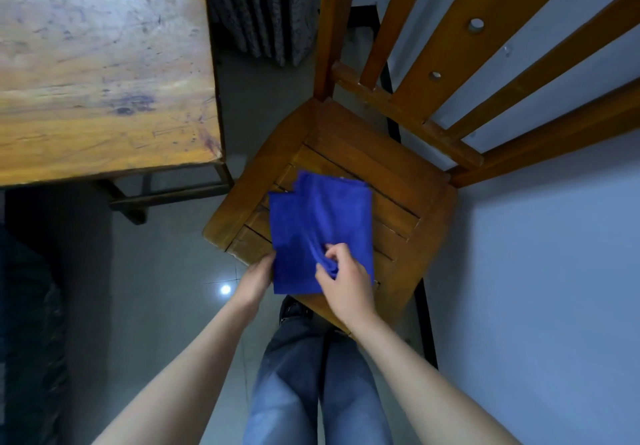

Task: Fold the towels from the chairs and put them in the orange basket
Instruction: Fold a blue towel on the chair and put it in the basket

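A blue towel [318,222] is lying part-folded on the chair [381,181] seat, long axis running away from the person. The right hand [341,276] is pinching bunched cloth near the close edge in a tight grip; the left hand [258,276] is meeting the near-left edge, its grip unclear.

Shows soft, matt, slightly fuzzy cloth in the blue towel [318,222], creased near the grip. Shows varnished, smooth wood with a dull sheen in the chair [398,181]. Shows worn, scratched, ink-stained wood on the surface [104,63]. Gleams in glossy floor tiles [166,271]. Adds faded denim jeans [287,392].
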